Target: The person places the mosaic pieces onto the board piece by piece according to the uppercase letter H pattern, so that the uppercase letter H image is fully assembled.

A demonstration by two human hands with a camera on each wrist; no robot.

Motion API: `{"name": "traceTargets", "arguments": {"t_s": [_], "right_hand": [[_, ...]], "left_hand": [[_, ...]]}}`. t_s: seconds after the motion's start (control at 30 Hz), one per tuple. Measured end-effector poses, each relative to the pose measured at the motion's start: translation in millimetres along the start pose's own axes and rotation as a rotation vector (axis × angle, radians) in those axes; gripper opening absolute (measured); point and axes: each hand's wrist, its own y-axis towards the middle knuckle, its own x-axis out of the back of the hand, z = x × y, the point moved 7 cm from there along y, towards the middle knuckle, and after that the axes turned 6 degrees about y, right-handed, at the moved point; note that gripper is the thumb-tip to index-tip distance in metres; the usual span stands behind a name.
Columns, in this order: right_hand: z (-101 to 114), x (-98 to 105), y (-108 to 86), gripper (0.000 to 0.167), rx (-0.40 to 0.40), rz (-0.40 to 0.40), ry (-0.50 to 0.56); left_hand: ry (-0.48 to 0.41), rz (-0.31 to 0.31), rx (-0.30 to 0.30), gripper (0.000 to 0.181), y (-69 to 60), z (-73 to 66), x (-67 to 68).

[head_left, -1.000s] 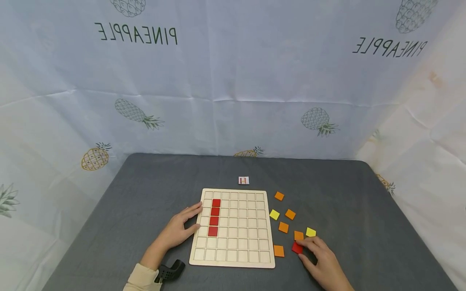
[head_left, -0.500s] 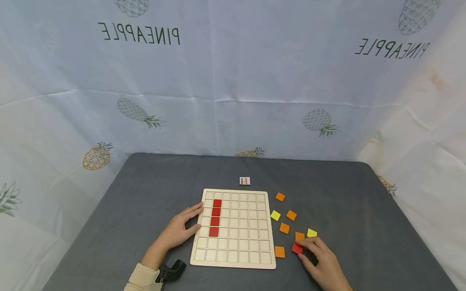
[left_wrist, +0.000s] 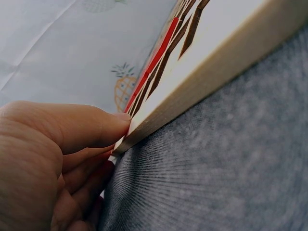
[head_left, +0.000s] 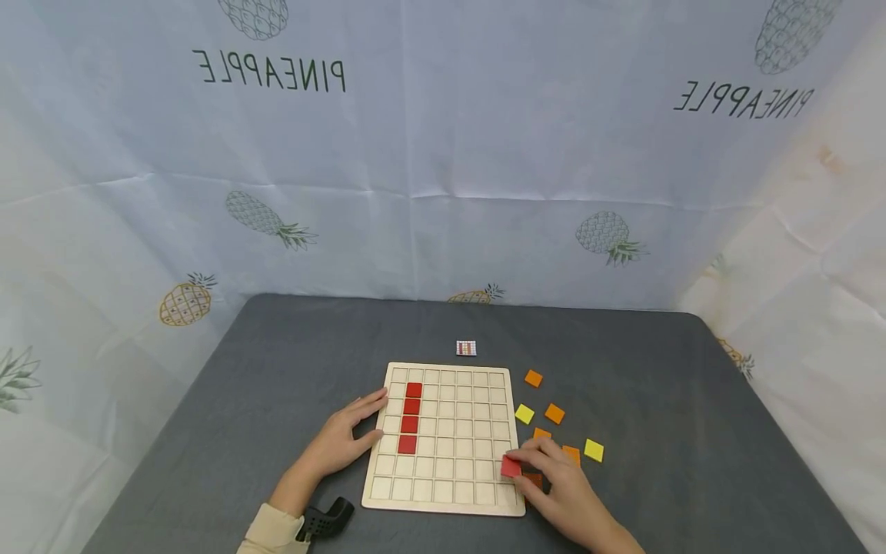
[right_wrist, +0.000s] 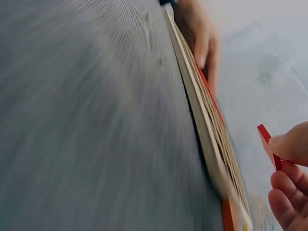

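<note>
A pale wooden grid board (head_left: pixel 453 450) lies on the dark table, with several red tiles (head_left: pixel 410 424) in one column near its left side. The left hand (head_left: pixel 341 439) rests at the board's left edge, thumb and fingers touching it; the left wrist view shows its thumb (left_wrist: pixel 96 126) against the rim. Between thumb and fingers the right hand (head_left: pixel 569 492) pinches a red tile (head_left: pixel 511 466) over the board's right edge. In the right wrist view that tile (right_wrist: pixel 268 144) is held up, apart from the board (right_wrist: pixel 202 115).
Right of the board lie loose orange tiles (head_left: pixel 554 413) and yellow tiles (head_left: pixel 593 450), some partly hidden by the right hand. A small patterned card (head_left: pixel 466 348) lies beyond the board. A patterned curtain (head_left: pixel 443 154) hangs behind the table (head_left: pixel 311 331).
The right hand has moved left from among the loose tiles to the board's right edge, carrying the red tile. The left hand has stayed at the board.
</note>
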Motion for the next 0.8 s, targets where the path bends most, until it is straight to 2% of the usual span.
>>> {"name": "traceTargets", "arguments": {"t_s": [0.07,0.2,0.5,0.8], "right_hand": [[9,-12,9.3,0.033,0.056,0.023,0.046],[20,-36,26.5,0.029,0.104,0.076,0.100],[35,-85,53.7,0.021,0.103,0.205,0.093],[46,-119,68.1,0.023,0.092,0.323,0.054]], "left_hand": [[-0.003,0.002,0.003,0.050,-0.2,0.4,-0.4],[-0.010,0.002,0.008,0.051,-0.3,0.4,-0.5],[-0.017,0.007,0.016,0.050,-0.1,0.4,-1.2],[-0.016,0.024,0.022,0.051,0.1,1.5,-1.9]]}}
